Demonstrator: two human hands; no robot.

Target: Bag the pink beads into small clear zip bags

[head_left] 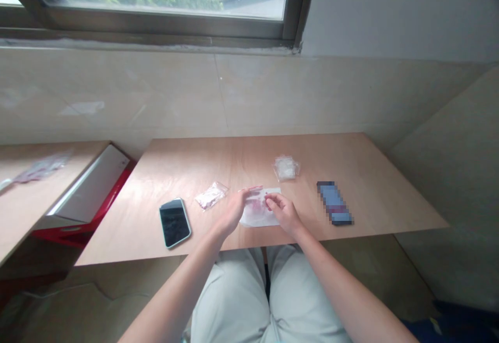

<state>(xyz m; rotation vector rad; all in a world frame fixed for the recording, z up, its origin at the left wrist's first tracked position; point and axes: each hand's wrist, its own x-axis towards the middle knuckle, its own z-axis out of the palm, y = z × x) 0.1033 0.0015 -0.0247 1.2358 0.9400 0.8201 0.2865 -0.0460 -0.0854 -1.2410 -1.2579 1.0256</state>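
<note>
A clear plastic packet with pink contents [258,212] lies near the front edge of the wooden table [351,156]. My left hand [233,211] pinches the packet's top left corner. My right hand [283,213] grips its right side with closed fingers. Both hands rest on the table over my lap.
A small clear bag [211,195] lies left of my hands, and a phone with a dark screen [174,222] further left. A crumpled clear bag [286,168] sits behind. Another phone [334,202] lies to the right. A white and red box [91,187] stands beside the table.
</note>
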